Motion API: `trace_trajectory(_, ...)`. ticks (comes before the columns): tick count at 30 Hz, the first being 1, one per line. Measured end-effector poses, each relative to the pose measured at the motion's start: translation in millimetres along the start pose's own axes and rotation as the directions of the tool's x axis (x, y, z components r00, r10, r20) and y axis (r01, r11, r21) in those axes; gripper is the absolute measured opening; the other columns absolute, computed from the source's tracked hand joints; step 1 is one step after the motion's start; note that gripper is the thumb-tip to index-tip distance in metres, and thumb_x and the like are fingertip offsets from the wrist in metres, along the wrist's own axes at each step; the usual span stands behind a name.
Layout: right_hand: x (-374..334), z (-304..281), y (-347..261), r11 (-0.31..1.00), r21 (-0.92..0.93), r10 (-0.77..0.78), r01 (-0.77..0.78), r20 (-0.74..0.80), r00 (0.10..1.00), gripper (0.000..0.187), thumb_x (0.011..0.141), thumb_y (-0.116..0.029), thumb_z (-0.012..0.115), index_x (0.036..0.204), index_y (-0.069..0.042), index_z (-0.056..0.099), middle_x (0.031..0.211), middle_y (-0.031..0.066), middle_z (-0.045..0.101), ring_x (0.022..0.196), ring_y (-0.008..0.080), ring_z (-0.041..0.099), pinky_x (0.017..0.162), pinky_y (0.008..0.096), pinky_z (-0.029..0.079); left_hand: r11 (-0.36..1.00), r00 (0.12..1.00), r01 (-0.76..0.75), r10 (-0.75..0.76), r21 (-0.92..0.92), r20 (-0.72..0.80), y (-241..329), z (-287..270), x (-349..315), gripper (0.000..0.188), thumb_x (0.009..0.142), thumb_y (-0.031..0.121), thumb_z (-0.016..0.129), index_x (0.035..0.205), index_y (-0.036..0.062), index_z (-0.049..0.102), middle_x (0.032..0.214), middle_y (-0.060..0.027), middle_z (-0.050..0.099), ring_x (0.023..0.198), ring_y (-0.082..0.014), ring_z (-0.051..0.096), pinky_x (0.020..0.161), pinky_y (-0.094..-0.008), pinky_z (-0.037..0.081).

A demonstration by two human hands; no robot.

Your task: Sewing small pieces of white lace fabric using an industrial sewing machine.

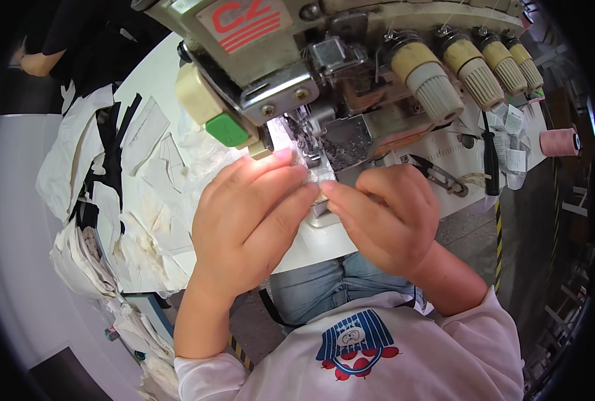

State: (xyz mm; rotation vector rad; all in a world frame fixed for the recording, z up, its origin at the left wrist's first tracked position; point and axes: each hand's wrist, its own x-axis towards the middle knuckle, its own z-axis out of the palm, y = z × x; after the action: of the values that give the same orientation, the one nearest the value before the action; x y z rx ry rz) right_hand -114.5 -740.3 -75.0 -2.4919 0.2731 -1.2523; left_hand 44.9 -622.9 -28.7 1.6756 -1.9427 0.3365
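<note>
My left hand (247,217) lies at the needle area of an overlock sewing machine (277,87), its fingers together on a narrow piece of white fabric (281,134). The fabric runs under the machine's presser foot (311,150), brightly lit by the lamp. My right hand (394,214) is closed in a pinch at the near end of the fabric, thumb and forefinger by my left fingertips. Most of the fabric between my fingers is hidden by the hands.
White and black fabric pieces (77,154) heap up along the left table edge. Right of the machine lie thread snips (441,177), a black screwdriver (490,157), white labels (511,147) and a pink thread spool (558,142). Tension dials (434,90) jut out above my right hand.
</note>
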Motion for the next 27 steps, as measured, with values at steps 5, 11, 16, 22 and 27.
trace_trajectory(5,1,-1,-3,0.999,-0.025,0.020,-0.020,0.019,1.000,0.036,0.065,-0.017,0.074,0.100,-0.014,0.070,0.084,-0.0003,0.053,0.063,0.0140,0.050,0.050,0.0265,0.039,1.000,1.000,-0.010,0.010,0.009,0.021,-2,-2,-2,0.025,0.067,0.012,0.065,0.091,0.0060,0.070,0.098,-0.0061,0.067,0.095,-0.0240,0.065,0.077,-0.0354,0.052)
trace_trajectory(11,4,-5,-6,0.997,-0.004,0.075,-0.075,0.106,0.991,0.037,0.067,-0.014,0.076,0.103,-0.009,0.070,0.082,0.0019,0.053,0.063,0.0166,0.046,0.058,0.0299,0.040,0.998,0.998,0.002,-0.005,0.062,0.058,-6,-7,1,0.024,0.069,0.014,0.065,0.092,0.0088,0.071,0.101,-0.0038,0.067,0.095,-0.0215,0.065,0.084,-0.0378,0.050)
trace_trajectory(16,5,-5,-6,0.997,0.003,0.081,-0.082,0.096,0.992,0.038,0.067,-0.015,0.076,0.104,-0.008,0.070,0.086,0.0035,0.053,0.066,0.0177,0.047,0.060,0.0310,0.041,0.999,0.995,0.026,-0.028,0.025,0.097,-8,-8,3,0.025,0.069,0.013,0.065,0.092,0.0082,0.070,0.101,-0.0051,0.067,0.090,-0.0238,0.064,0.082,-0.0382,0.050)
trace_trajectory(22,4,-6,-7,0.994,-0.021,0.109,-0.107,0.102,0.989,0.044,0.062,-0.017,0.078,0.105,-0.013,0.068,0.093,0.0020,0.053,0.069,0.0178,0.051,0.057,0.0310,0.042,1.000,0.998,0.022,-0.022,0.009,0.062,-16,-8,9,0.028,0.066,0.008,0.068,0.094,0.0063,0.069,0.096,-0.0071,0.067,0.074,-0.0242,0.059,0.067,-0.0352,0.048)
trace_trajectory(27,-1,-8,-7,0.995,0.008,0.095,-0.096,0.086,0.992,0.043,0.062,-0.015,0.078,0.104,-0.013,0.069,0.092,0.0021,0.053,0.069,0.0180,0.052,0.057,0.0307,0.042,1.000,0.998,0.023,-0.022,-0.016,0.062,-17,-9,11,0.029,0.065,0.005,0.070,0.094,0.0069,0.069,0.091,-0.0070,0.065,0.072,-0.0237,0.057,0.061,-0.0330,0.045)
